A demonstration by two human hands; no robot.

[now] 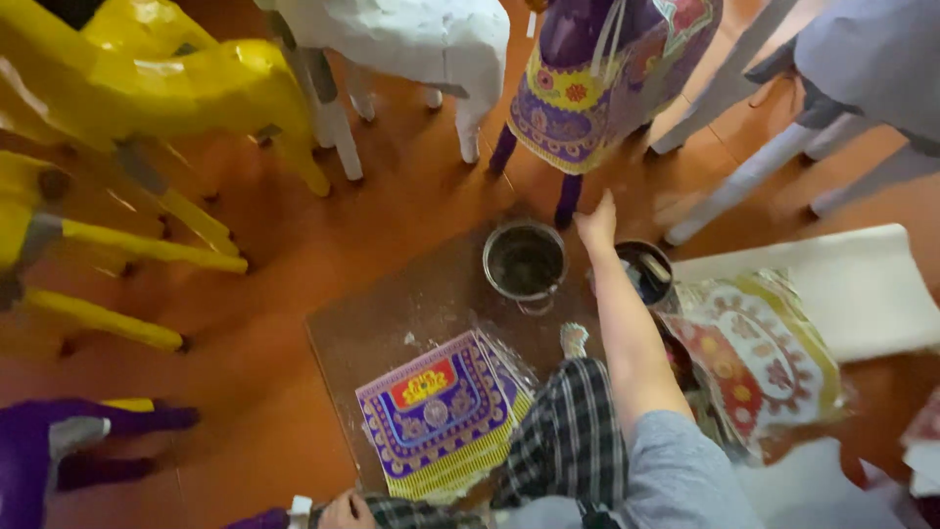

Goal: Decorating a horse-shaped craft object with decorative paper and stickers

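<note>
Orange floor (294, 245) crowding with yellow, white, purple figure legs. Right hand (597, 223) stretching forward, fingers loosely spread, holding nothing, nearing purple leg (568, 201); figure probably light, stiff, fragile, best gripped by leg. Left hand (345, 511) resting at frame bottom, grip unclear. Metal pot (525, 261) holding dark liquid, perhaps paste; smaller pot (644, 272) beside holding brush.

Floor (323, 225) orange-brown, board (392, 323) under me dull brown. Printed sheet (441, 411) at 6 o'clock: purple field, red-and-yellow centre panel, yellow striped hem. Second sheet (759, 358) at 4 o'clock: white and red medallions, yellow-green border. Figure (597, 78) at 12 o'clock is purple, draped in a purple-yellow floral print. Figures (147, 88) at 10 o'clock are plain yellow; white one (411, 39) at 11. My trousers (573, 436) are black-and-white check, sleeve (685, 470) grey-blue. Pots (525, 261) grey metal.
</note>
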